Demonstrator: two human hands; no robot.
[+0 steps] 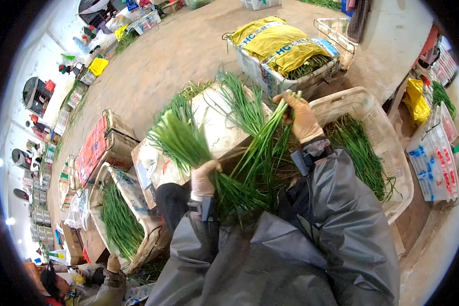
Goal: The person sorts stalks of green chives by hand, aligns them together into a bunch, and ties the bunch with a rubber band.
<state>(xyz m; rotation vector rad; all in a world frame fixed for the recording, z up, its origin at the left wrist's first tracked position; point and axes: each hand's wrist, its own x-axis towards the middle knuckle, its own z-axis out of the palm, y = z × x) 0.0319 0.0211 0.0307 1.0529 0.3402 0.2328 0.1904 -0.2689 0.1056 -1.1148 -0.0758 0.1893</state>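
Note:
Long green stalks with leafy tops make up a bunch (181,135) that my left hand (204,179) grips, its fingers wrapped round the stalks. My right hand (300,116), gloved and raised to the right, is closed on the pale ends of a smaller bunch (264,140), whose green leaves hang down to the left. Between and below my hands more loose greens (242,196) lie near my lap. Behind them stands a low white board (217,117) with greens on its left side and another pile (242,104) on its right.
A crate of greens (372,115) stands at my right, another (150,224) at my left. Beyond is a crate (260,76) topped by a yellow sack (278,43). A red-topped box (94,148) stands left. Another person (104,290) is at the lower left.

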